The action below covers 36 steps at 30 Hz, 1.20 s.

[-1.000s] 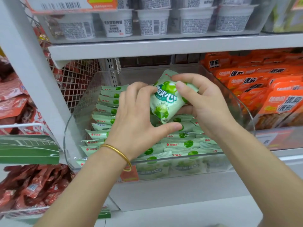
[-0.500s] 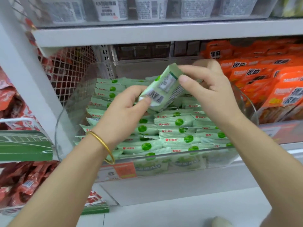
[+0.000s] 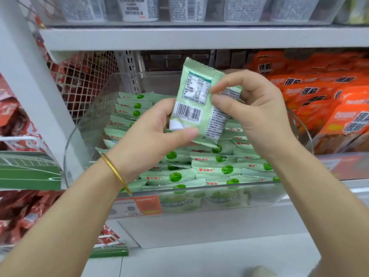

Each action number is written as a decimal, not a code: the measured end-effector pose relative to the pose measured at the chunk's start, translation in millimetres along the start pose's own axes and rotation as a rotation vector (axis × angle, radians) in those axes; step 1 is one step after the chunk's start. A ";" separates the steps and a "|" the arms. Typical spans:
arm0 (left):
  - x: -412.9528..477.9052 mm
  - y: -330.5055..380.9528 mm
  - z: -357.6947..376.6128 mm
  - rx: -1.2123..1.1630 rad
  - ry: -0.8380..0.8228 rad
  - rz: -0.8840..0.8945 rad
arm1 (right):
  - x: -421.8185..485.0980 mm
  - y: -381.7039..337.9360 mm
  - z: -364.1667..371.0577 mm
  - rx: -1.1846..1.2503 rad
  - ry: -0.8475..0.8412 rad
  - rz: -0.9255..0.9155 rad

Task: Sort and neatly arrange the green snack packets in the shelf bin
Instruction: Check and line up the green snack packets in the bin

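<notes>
One green snack packet (image 3: 196, 100) is held upright above the clear shelf bin (image 3: 85, 136), its back with barcode and nutrition table facing me. My left hand (image 3: 151, 136), with a gold bangle at the wrist, grips its lower left edge, thumb across the bottom. My right hand (image 3: 253, 112) pinches its right side between thumb and fingers. Below, several green packets (image 3: 199, 166) lie stacked in rows inside the bin.
Orange snack packs (image 3: 327, 100) fill the bin to the right. Red packets (image 3: 22, 214) hang and lie on the left beside a wire mesh panel (image 3: 83, 80). White cups (image 3: 139, 9) stand on the shelf above. A price tag (image 3: 139, 204) sits on the bin front.
The packet has been turned over from its printed front to its barcode back and raised to upright. Both hands kept hold of it and shifted their grip.
</notes>
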State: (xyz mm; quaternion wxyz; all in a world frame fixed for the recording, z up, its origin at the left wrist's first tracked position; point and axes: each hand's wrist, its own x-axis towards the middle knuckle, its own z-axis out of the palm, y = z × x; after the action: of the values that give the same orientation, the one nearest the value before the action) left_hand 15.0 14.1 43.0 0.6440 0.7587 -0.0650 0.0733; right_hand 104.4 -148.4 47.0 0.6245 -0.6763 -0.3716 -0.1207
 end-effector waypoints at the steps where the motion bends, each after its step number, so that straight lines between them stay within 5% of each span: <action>1: -0.9 0.4 1.7 0.023 -0.002 0.006 | -0.3 -1.4 -0.1 0.045 -0.009 0.007; 27: -1.2 7.7 8.5 0.052 -0.101 0.094 | -3.5 -1.8 -6.9 0.205 0.084 0.238; 31: -0.3 6.6 8.7 -0.078 0.003 0.037 | -3.6 1.4 -7.1 0.175 0.116 0.297; 36: 4.1 7.9 7.4 -0.192 0.336 -0.072 | -6.0 -0.8 -2.9 0.282 0.045 0.395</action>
State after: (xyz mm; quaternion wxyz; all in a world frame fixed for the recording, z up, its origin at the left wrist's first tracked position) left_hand 17.7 5.5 50.3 0.7176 0.6725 0.0639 0.1695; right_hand 100.6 -153.3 44.4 0.7323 -0.6392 -0.2312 0.0417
